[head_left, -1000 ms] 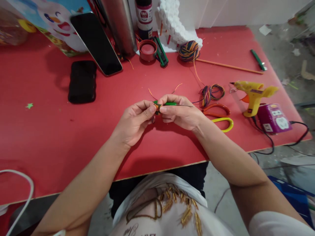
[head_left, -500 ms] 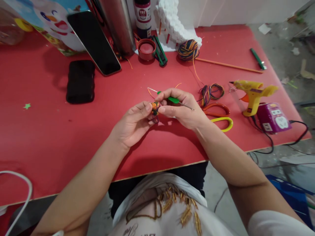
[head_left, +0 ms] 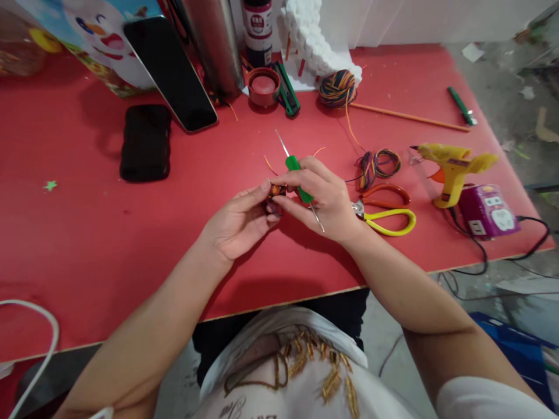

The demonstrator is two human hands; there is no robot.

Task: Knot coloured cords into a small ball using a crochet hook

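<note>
My left hand (head_left: 239, 224) is closed in a pinch on a small multicoloured yarn piece (head_left: 278, 190), orange and dark. The fingers of both hands hide much of it. My right hand (head_left: 331, 195) grips a crochet hook with a green handle (head_left: 294, 166) and thin metal shafts at both ends. One shaft points up and away, the other down past the palm. The right thumb and index fingertip also touch the yarn piece. A loose orange strand shows just beyond the fingers. Right of my hands lies a coil of the same yarn (head_left: 369, 169).
Scissors (head_left: 391, 223) with one yellow and one red handle lie by my right wrist. A yellow glue gun (head_left: 454, 169) stands by a purple power box (head_left: 491, 210). Behind are a yarn ball (head_left: 338, 89), a wooden stick (head_left: 410, 117), a green cutter (head_left: 287, 90) and a leaning phone (head_left: 172, 75).
The crochet hook has swung in my right hand, from lying nearly sideways to pointing more steeply away. My right fingers have curled around its handle. The yarn piece stays between my hands.
</note>
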